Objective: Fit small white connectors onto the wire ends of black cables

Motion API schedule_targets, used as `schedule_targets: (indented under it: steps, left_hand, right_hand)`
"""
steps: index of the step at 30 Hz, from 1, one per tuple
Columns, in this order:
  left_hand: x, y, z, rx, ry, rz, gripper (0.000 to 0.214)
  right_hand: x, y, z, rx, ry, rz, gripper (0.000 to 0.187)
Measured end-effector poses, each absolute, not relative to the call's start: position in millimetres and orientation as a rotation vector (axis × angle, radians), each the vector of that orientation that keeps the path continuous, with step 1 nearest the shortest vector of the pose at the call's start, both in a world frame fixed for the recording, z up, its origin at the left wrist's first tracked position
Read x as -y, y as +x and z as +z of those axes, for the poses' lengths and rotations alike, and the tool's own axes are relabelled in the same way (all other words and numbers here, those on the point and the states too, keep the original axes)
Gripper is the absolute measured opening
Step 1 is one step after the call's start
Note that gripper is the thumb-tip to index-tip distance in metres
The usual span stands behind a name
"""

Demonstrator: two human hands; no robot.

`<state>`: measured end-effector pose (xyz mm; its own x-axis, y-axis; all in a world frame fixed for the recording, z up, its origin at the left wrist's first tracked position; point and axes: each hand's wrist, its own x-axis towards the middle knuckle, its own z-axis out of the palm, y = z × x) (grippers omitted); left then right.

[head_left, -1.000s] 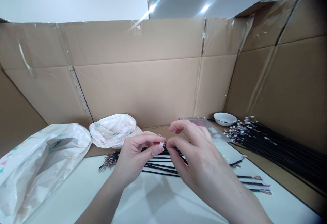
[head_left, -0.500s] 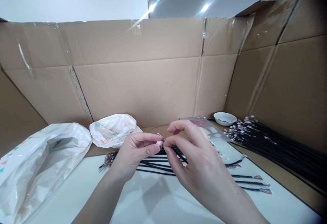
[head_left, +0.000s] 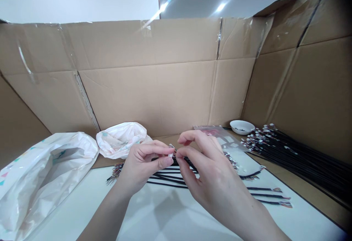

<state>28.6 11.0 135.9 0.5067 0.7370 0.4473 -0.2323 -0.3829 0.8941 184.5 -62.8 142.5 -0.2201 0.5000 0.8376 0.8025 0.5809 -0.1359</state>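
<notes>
My left hand (head_left: 145,164) pinches a small white connector (head_left: 171,154) between thumb and forefinger. Close against it, my right hand (head_left: 206,164) has its thumb and forefinger pressed together at the thin wires (head_left: 175,148) by the connector; the exact wire in this pinch is too small to make out. The other right fingers are bent and raised. Below both hands, several black cables (head_left: 167,181) with stripped, coloured wire ends lie across the white table, partly hidden by the hands.
Two white plastic bags (head_left: 74,160) stand at the left. A white bowl (head_left: 242,127) with small dark pieces sits at the back right, beside a clear bag (head_left: 225,138). A large bundle of black cables (head_left: 302,160) with white connectors lies right. Cardboard walls (head_left: 154,94) surround the table.
The connector has turned slightly in my left fingers, and the right hand has shifted a little to the left. Both hands keep their pinches.
</notes>
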Motion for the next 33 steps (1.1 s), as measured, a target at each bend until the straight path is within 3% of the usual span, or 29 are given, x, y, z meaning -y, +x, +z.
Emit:
schedule_targets:
  steps: [33]
  left_hand:
    - [-11.4, 21.5, 138.3, -0.557, 1.768, 0.954, 0.006]
  right_hand:
    - [59.3, 184.6, 139.6, 1.973, -1.041, -0.465, 0.023]
